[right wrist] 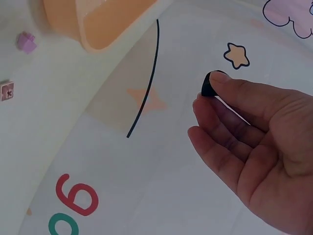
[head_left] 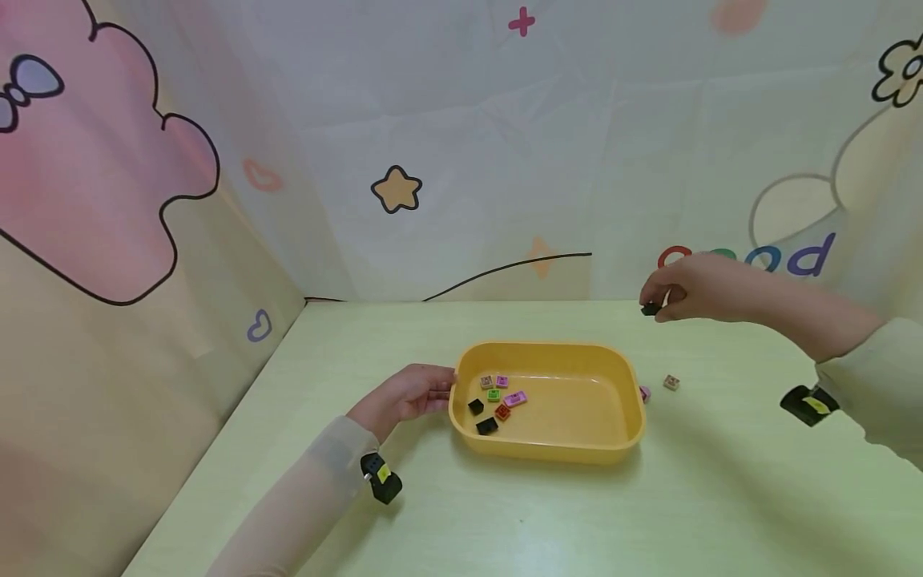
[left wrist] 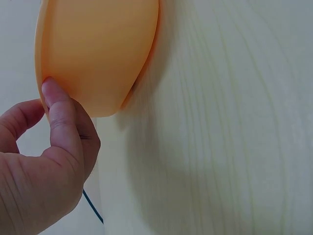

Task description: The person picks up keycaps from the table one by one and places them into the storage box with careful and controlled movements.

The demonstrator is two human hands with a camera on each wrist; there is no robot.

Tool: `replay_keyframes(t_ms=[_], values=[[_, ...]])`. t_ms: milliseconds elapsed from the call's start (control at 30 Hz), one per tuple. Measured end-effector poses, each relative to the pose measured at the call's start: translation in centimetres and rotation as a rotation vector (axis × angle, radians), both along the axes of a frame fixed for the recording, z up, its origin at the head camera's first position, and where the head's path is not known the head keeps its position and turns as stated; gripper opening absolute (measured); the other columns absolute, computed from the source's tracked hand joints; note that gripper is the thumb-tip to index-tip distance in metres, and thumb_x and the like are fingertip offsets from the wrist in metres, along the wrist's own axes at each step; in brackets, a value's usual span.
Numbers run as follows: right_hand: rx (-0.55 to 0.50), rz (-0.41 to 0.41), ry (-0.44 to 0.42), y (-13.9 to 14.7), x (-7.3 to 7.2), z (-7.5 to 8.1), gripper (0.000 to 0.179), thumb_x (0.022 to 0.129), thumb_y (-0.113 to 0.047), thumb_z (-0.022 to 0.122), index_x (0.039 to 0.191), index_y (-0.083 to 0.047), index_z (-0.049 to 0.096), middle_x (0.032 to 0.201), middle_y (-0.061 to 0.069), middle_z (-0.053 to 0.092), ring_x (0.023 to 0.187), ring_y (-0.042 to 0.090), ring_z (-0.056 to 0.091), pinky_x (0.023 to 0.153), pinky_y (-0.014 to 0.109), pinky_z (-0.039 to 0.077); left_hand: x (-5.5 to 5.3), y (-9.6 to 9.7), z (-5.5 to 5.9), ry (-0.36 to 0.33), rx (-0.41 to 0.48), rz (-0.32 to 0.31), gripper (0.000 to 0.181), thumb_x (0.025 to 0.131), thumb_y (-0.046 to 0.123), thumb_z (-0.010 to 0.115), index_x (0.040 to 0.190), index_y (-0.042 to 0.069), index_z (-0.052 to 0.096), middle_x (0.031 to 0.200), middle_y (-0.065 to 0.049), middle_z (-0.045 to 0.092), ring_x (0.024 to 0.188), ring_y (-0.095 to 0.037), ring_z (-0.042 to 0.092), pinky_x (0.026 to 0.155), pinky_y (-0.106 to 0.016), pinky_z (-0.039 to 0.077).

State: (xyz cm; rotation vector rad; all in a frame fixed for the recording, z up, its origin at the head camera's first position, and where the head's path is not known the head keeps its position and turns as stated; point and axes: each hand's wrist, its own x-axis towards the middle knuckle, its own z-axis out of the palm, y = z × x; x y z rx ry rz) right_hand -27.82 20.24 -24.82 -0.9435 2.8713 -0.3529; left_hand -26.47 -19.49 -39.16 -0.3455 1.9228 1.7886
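My left hand (head_left: 409, 394) grips the left end of a yellow plastic tray (head_left: 577, 409). The left wrist view shows the rim (left wrist: 39, 54) between thumb and fingers. High above the table, back and right of the tray, my right hand (head_left: 703, 288) pinches a small black toy brick (head_left: 650, 309) between thumb and fingertips. Its far side is hidden by the thumb in the right wrist view. Inside the tray, at its left end, lie several small bricks: tan (head_left: 486, 382), pink (head_left: 515, 399), green (head_left: 493, 396), red (head_left: 502, 412) and black (head_left: 487, 426).
Just right of the tray, a pink brick (head_left: 645, 393) lies on the pale table (head_left: 404, 521), partly hidden by the tray's edge. A tan brick (head_left: 671, 382) is farther right. A printed cloth (head_left: 461, 120) hangs along the table's back and left sides.
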Motion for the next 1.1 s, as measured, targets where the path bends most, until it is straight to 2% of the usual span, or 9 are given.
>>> replay_keyframes(t_ms=[233,467,867,1100], values=[[-0.041,0.031,-0.064,-2.5,-0.8,-0.3,0.024,0.089,-0.010,0.078,0.112,-0.003,0.073,0.098,0.000,0.075,0.084,0.012,0.065,0.072,0.025,0.060,-0.1,0.0,-0.1,-0.001,-0.003,-0.007,0.039,0.103,0.012,0.057,0.138,-0.006,0.055,0.083,0.001,0.064,0.072,-0.007,0.063,0.062,-0.013,0.059],[-0.091,0.048,-0.119,-5.2,-1.7,-1.4,0.021,0.090,-0.009,0.077,0.110,-0.001,0.074,0.098,0.005,0.075,0.087,0.015,0.066,0.079,0.034,0.064,-0.1,0.0,-0.2,-0.008,-0.007,0.007,0.039,0.103,0.012,0.058,0.137,-0.006,0.056,0.084,0.001,0.065,0.072,-0.007,0.063,0.062,-0.014,0.060],[-0.086,0.116,-0.187,-9.9,-3.2,-4.2,0.018,0.092,-0.006,0.073,0.109,0.001,0.074,0.101,0.011,0.076,0.091,0.019,0.069,0.088,0.040,0.064,-0.1,-0.2,-0.2,-0.014,0.003,0.007,0.038,0.103,0.013,0.058,0.137,-0.005,0.057,0.086,0.000,0.065,0.073,-0.007,0.063,0.063,-0.014,0.060],[-0.056,0.139,-0.198,-12.2,-3.7,-6.5,0.018,0.092,-0.003,0.072,0.109,0.002,0.074,0.102,0.014,0.077,0.092,0.023,0.071,0.090,0.040,0.063,0.0,-0.2,-0.3,-0.002,0.007,-0.004,0.038,0.103,0.012,0.057,0.137,-0.006,0.057,0.085,0.000,0.065,0.074,-0.008,0.063,0.063,-0.014,0.060]])
